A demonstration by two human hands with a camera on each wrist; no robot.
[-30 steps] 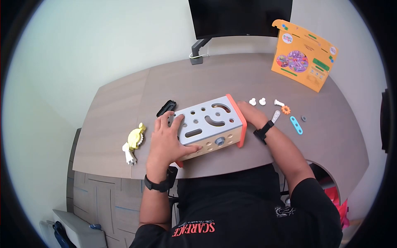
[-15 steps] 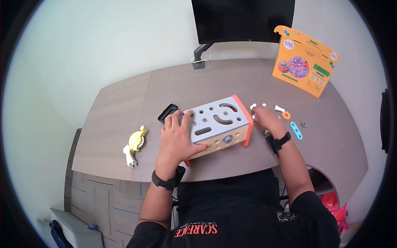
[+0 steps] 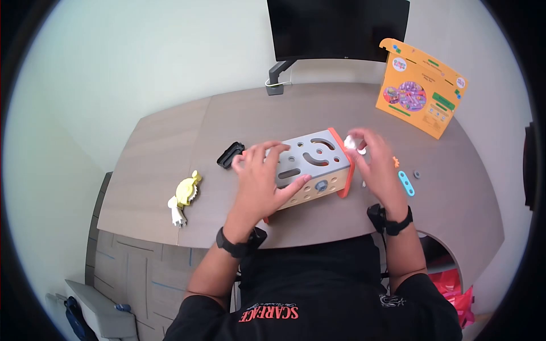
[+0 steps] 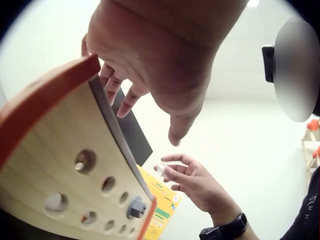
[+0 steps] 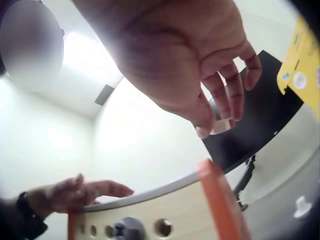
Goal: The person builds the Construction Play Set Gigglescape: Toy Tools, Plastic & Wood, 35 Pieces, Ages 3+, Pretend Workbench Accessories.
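Facing pale walls [image 3: 142, 57], a desk [image 3: 239, 111] bears a workbench [image 3: 307, 170].

The left hand [image 3: 259, 184] hides the left end of the toy bench [image 3: 310, 170] in the head view. The white piece [image 3: 349, 142] is partly covered by the right hand [image 3: 380, 167] pinching it; its full shape cannot be told. Toward the desk's [image 3: 165, 145] right edge, that hand also blocks most of an orange gear [image 3: 396, 162]. Over the far edge, the monitor [image 3: 341, 28] is cut off at the top. Near the far right corner, the yellow box's [image 3: 418, 74] finest print is too small to read.
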